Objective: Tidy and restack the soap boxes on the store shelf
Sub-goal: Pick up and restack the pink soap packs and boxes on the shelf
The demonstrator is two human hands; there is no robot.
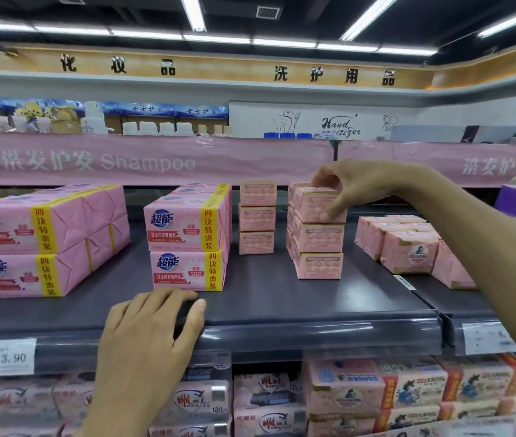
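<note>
Head view. Right hand (352, 184) reaches over the dark shelf (281, 298) and grips the top soap box (316, 205) of a three-high front stack (318, 236): thumb on the front face, fingers curled over the top towards the back. The box sits on the one below but slightly askew, its edges not quite flush with the column. A second column stands directly behind this stack, partly hidden. Left hand (152, 326) lies flat on the shelf's front lip, fingers spread and relaxed, holding nothing; it looks like a brace. Just left of the worked stack, a separate column of three small boxes (257, 217) stands further back. Large four-packs (187, 238) sit two-high beyond that. To the right, a loose group of pink boxes (408, 244) lies low and unevenly turned. Judgement: the step in hand is seating or squaring the top box on its column. Next move likely calls for nudging it flush without toppling the stack, then releasing, then attending to the disordered group on the right.
</note>
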